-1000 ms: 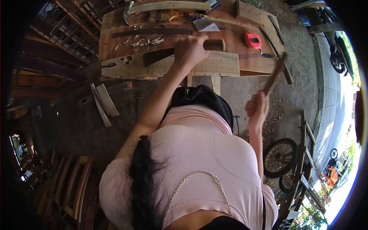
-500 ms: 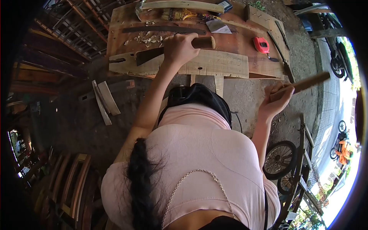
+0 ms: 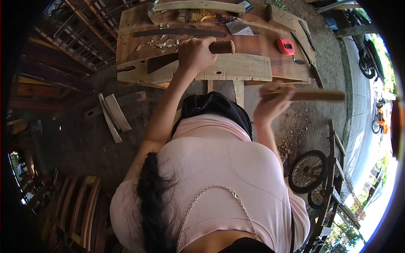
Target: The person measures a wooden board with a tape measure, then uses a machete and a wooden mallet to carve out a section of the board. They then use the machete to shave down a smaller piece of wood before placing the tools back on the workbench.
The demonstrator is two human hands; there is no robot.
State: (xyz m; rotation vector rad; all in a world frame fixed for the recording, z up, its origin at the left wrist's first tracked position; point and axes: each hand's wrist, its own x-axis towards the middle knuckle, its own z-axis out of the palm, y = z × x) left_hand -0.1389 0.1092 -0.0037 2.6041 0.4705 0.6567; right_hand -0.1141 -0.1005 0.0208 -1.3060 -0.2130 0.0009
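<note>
My left hand (image 3: 195, 55) is closed around a chisel (image 3: 222, 47) with a round wooden handle. Its broad dark blade points left and lies over a pale wooden board (image 3: 240, 68) at the near edge of the workbench. The board has a slot at its left end, a small hole near the middle and pencilled figures at the right. Out to the right, my right hand (image 3: 273, 101) grips a wooden stick (image 3: 320, 95), slightly blurred, held level in front of the bench and apart from the chisel.
Wood chips (image 3: 166, 43) and a long dark metal strip (image 3: 179, 32) lie on the bench (image 3: 128, 25). Beyond are a paintbrush (image 3: 192, 16) and a sanding sheet (image 3: 239, 28). A red tape measure (image 3: 286, 47) sits right, near a long tool (image 3: 310, 61). Wood offcuts (image 3: 118, 113) lie on the floor.
My right hand has swung left with the wooden stick, toward the bench's near edge. My left hand keeps the chisel in nearly the same place on the board.
</note>
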